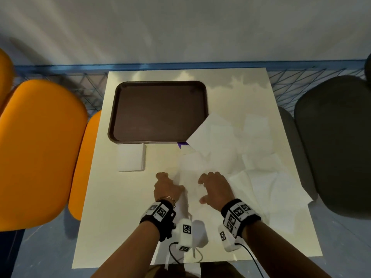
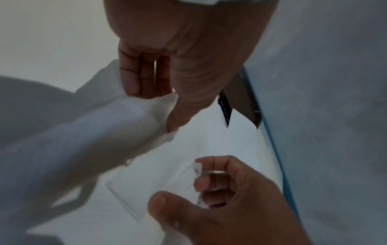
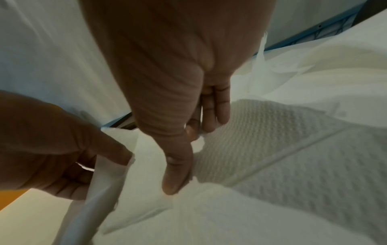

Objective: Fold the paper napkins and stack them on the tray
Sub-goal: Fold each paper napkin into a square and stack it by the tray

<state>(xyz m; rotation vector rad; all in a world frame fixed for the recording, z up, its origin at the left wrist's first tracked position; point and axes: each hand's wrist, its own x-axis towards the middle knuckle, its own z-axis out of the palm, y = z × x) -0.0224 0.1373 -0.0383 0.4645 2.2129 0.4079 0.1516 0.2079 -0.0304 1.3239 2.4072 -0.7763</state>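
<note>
**Both hands pinch one white napkin**

Nearest, the left hand (image 1: 167, 188) and right hand (image 1: 215, 189) each pinch an edge of the same paper napkin (image 1: 189, 177), raised just off the surface (image 1: 120, 197); white on white blurs its outline. Beyond on the left lies a folded stack (image 1: 131, 158). Loose napkins (image 1: 241, 149) spread to the right, one hiding a corner of the brown tray (image 1: 158, 111).

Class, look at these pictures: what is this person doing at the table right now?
A person is folding a paper napkin, pinching it with the left hand and right hand. Unfolded napkins lie spread to the right, one overlapping the brown tray. A folded stack sits beside the tray, not on it.
</note>
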